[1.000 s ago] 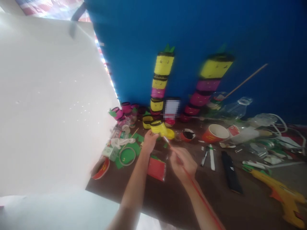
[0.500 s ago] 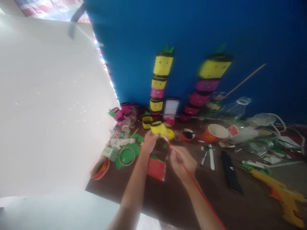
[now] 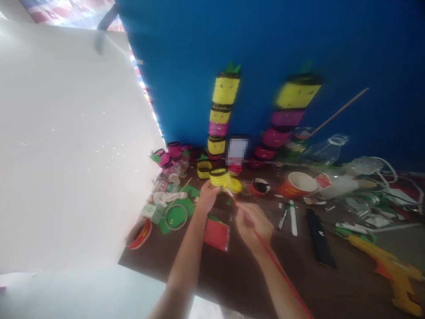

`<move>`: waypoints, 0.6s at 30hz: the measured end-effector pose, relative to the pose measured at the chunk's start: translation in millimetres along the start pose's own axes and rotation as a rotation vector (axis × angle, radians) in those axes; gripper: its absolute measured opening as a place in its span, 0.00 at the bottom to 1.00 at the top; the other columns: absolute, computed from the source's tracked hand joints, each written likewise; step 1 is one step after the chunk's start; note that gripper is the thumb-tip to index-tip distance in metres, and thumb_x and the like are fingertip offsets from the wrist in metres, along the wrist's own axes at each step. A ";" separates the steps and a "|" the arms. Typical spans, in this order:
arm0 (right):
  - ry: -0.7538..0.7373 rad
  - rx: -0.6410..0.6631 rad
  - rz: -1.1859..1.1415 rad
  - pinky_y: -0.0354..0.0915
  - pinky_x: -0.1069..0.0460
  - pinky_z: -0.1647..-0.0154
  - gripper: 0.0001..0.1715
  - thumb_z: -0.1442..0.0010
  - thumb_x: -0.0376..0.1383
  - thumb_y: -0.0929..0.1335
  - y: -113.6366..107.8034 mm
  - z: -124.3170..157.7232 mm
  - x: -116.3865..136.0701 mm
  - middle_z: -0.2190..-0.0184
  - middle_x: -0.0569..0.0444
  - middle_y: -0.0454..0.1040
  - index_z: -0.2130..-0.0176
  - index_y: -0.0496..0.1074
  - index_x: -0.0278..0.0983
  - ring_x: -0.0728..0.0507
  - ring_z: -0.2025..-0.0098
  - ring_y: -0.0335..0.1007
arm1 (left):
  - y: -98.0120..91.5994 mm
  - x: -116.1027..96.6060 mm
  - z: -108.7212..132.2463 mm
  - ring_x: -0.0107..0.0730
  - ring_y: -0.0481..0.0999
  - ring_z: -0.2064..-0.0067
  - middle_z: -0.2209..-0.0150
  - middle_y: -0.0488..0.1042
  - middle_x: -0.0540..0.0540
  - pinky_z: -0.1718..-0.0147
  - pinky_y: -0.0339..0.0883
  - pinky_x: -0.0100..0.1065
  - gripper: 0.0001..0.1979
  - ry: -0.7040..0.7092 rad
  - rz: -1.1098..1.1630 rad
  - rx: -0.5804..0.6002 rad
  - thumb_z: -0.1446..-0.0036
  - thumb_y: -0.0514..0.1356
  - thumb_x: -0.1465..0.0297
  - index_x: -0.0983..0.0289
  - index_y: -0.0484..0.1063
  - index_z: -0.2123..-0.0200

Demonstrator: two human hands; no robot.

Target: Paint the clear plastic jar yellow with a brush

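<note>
My left hand grips a yellow-painted cup by its near side, fingers closed on its lower part. The cup has a dark rim and seems to be a cut bottle piece. A rounded yellow patch lies at its right; I cannot tell whether it is joined to the cup. A thin paintbrush with a red handle is pinched in my right hand, its bristle end just below the yellow patch. The long handle runs back over my right forearm. A flat red packet lies between my arms.
Painted stacks in yellow and pink stand before the blue wall. On the right are a paper cup, clear bottles and a yellow glue gun. Green sheets and a tape ring lie left, near the white board.
The yellow cup has tipped a little and shifted slightly to the right in my left hand. My right hand and the paintbrush are nearly still.
</note>
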State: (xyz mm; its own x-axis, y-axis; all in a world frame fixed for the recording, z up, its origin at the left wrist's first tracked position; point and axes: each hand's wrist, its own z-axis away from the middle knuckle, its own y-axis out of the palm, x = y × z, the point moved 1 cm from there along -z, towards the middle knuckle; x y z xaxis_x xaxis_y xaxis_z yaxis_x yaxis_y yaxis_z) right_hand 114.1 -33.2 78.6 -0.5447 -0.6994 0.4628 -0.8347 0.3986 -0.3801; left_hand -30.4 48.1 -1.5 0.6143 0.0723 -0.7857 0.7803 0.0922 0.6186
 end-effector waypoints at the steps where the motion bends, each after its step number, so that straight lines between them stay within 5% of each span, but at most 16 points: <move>1: 0.010 0.010 0.004 0.70 0.51 0.65 0.12 0.46 0.25 0.64 0.3 0.8 -0.6 0.69 0.51 0.76 0.63 0.71 0.37 0.46 0.67 0.73 | -0.3 0.8 -0.5 0.38 0.75 0.56 0.61 0.77 0.57 0.49 0.60 0.42 0.22 0.002 0.001 -0.003 0.65 0.69 0.68 0.64 0.71 0.63; 18: 0.012 0.022 0.000 0.69 0.51 0.67 0.10 0.47 0.25 0.65 -0.2 5.0 -2.5 0.72 0.52 0.75 0.66 0.71 0.37 0.47 0.70 0.72 | -0.6 -0.5 0.5 0.36 0.75 0.58 0.62 0.77 0.56 0.49 0.60 0.42 0.21 0.010 -0.009 -0.035 0.65 0.70 0.69 0.64 0.70 0.64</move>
State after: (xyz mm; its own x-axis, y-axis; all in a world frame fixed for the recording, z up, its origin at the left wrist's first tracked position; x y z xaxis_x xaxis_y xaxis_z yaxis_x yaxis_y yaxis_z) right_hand 116.1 -34.5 73.6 -0.5462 -0.6918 0.4723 -0.8324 0.3855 -0.3981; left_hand -31.1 47.5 -1.5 0.6057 0.0814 -0.7915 0.7813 0.1277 0.6110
